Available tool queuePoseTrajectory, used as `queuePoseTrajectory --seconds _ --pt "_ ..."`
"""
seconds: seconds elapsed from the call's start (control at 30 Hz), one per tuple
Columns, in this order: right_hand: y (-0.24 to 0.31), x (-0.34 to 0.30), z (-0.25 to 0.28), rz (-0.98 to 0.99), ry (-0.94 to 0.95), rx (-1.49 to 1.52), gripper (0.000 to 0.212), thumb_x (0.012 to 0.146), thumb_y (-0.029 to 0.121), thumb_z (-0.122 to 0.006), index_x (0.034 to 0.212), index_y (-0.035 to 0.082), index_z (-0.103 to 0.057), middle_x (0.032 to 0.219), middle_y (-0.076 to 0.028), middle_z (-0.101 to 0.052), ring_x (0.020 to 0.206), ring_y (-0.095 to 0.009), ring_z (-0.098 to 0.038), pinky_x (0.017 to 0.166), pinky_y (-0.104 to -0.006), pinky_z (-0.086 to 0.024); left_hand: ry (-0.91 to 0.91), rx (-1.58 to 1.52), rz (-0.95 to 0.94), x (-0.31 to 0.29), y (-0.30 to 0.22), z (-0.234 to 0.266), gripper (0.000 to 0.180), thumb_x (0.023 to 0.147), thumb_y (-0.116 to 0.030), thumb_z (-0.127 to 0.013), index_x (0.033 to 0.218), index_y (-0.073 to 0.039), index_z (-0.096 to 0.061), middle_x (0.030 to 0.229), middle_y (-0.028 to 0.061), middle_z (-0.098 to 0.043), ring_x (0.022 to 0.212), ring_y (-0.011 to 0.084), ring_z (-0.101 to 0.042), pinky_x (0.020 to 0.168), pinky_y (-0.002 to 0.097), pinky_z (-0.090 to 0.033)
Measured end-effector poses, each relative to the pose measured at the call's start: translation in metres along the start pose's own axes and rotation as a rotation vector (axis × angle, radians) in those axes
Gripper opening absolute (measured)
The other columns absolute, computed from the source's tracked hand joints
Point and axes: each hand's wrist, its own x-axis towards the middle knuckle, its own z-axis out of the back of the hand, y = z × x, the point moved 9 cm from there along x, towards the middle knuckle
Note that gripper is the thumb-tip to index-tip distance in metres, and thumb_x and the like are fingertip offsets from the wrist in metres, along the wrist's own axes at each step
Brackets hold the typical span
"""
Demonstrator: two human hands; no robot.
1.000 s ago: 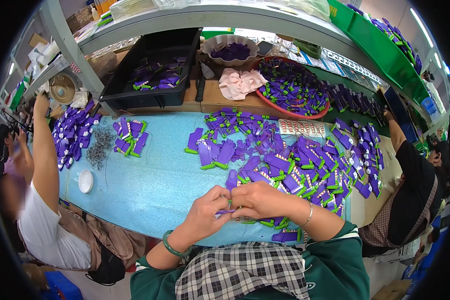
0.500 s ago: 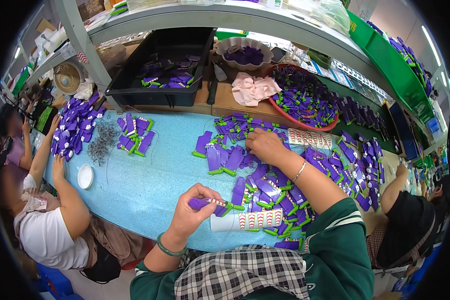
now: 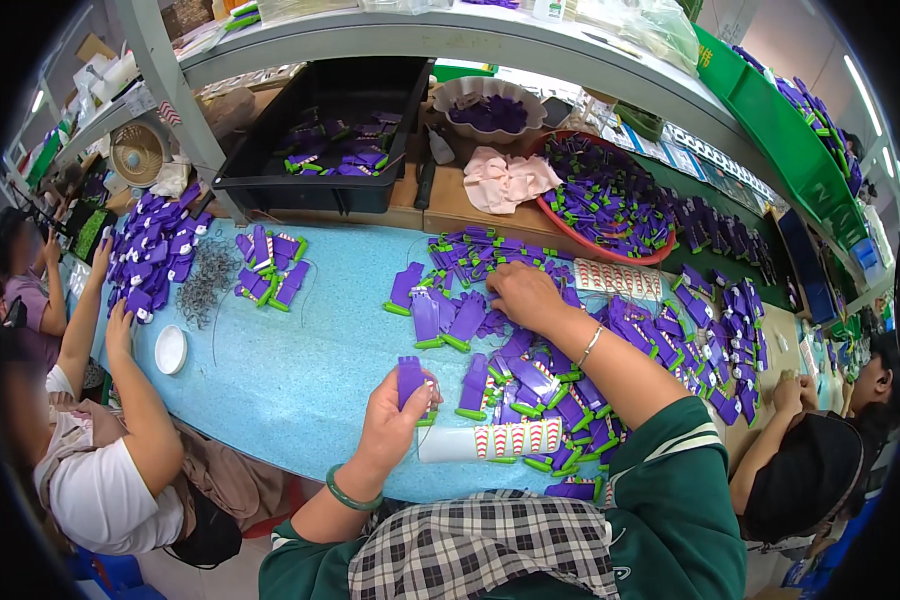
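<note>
Upright between the thumb and fingers of my left hand (image 3: 394,418) is a flat purple plastic piece with a green end (image 3: 410,382). My right hand (image 3: 526,296) reaches to a heap of small purple parts (image 3: 482,255), fingers drawn together and pointing down; what they pinch, if anything, is hidden. Loose purple-and-green pieces (image 3: 535,378) lie spread below my right forearm. Beside my left hand sits a white sticker sheet with red arrow marks (image 3: 515,440). A second arrow sticker sheet (image 3: 618,280) lies past my right wrist.
Behind the work stand a black bin (image 3: 310,190), a scalloped bowl (image 3: 490,105), a pink cloth (image 3: 508,180) and a red basin of parts (image 3: 610,250). A white dish (image 3: 171,351) and wire bits (image 3: 208,280) lie left. Co-workers sit on both sides; a shelf (image 3: 450,35) runs overhead.
My left hand has turned the purple piece from lying sideways to upright, its flat face now showing, and moved slightly right. My right hand has shifted a little left at the heap.
</note>
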Motion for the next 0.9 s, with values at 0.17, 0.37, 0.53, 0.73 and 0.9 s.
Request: queuePoseTrajectory --seconds 0.17,0.37,0.53,0.73,0.9 --pt "0.018 -0.005 0.036 -0.084 0.146 0.335 0.017 0.071 0.012 -0.075 0.081 0.004 -0.064 0.08 -0.009 -0.065 0.079 -0.024 -0.065 0.068 -0.0383 -0.05 -0.006 0.033 -0.093 -0.002 -0.011 0.009 0.016 0.095 -0.01 -0.052 0.109 -0.003 -0.048 0.092 0.0077 -0.061 0.084 0.0142 -0.058 0.078 0.0294 -0.047" --pt "0.105 -0.06 0.082 0.148 0.073 0.998 0.014 0.071 0.003 -0.076 0.079 0.003 -0.065 0.087 -0.005 -0.065 0.079 -0.016 -0.063 0.067 -0.0288 -0.05 0.182 -0.473 0.165 0.001 0.007 -0.037 0.018 0.097 -0.017 -0.052 0.109 -0.004 -0.048 0.089 0.0065 -0.059 0.084 0.0141 -0.058 0.076 0.0296 -0.049" --pt "0.094 -0.099 0.05 -0.149 -0.15 1.392 0.011 0.078 -0.002 -0.07 0.087 0.001 -0.065 0.091 -0.004 -0.061 0.083 -0.013 -0.061 0.069 -0.0269 -0.051 0.168 -0.361 0.107 -0.001 0.011 -0.046 0.018 0.09 -0.005 -0.062 0.103 -0.004 -0.049 0.086 0.0045 -0.058 0.076 0.0123 -0.059 0.069 0.0282 -0.051" --pt "0.099 -0.121 0.01 -0.369 -0.123 1.733 0.01 0.082 -0.004 -0.066 0.091 0.0 -0.064 0.09 -0.005 -0.059 0.08 -0.013 -0.061 0.067 -0.0244 -0.051 0.075 -0.286 0.07 -0.008 0.012 -0.048 0.015 0.092 -0.006 -0.059 0.103 -0.004 -0.049 0.085 0.0049 -0.057 0.074 0.0129 -0.058 0.069 0.0293 -0.051" --pt "0.101 -0.12 0.069 -0.015 -0.365 0.823 0.008 0.081 -0.003 -0.066 0.089 0.0 -0.065 0.086 -0.007 -0.061 0.079 -0.014 -0.063 0.065 -0.0258 -0.051 0.202 -0.509 0.214 -0.016 0.019 -0.061 0.014 0.093 -0.008 -0.057 0.104 -0.004 -0.049 0.084 0.0041 -0.055 0.072 0.013 -0.057 0.069 0.0302 -0.052"
